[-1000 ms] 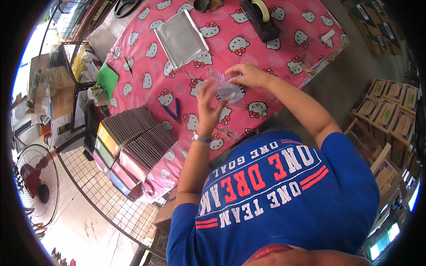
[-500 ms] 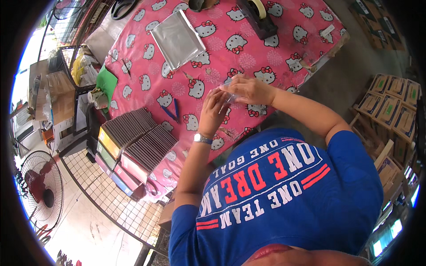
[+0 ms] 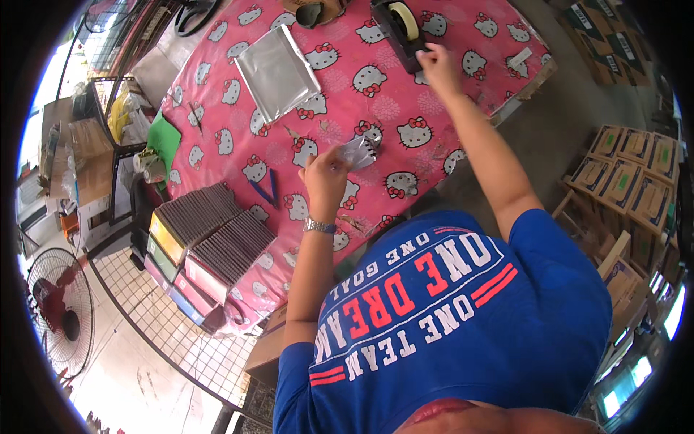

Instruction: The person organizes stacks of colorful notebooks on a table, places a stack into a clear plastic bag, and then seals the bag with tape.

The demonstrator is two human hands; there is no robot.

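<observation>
My left hand is closed around one end of a small clear plastic-wrapped spiral notebook, whose black coil edge points right, held just above the pink table cover. My right hand reaches far to the right, fingertips pinched at the near end of a black tape dispenser. On the dispenser sits a pale yellow tape roll. Whatever is between the right fingertips is too small to make out. A stack of clear plastic sleeves lies beyond my left hand.
Blue-handled pliers lie left of my left wrist. Two rows of spiral notebooks stand at the table's left edge, near a green sheet. A brown roll is at the back. Cartons stand right, a fan left.
My right hand has left the wrapped notebook and moved up and right to the tape dispenser. My left hand keeps hold of the notebook, which now shows more. The whole view has shifted slightly.
</observation>
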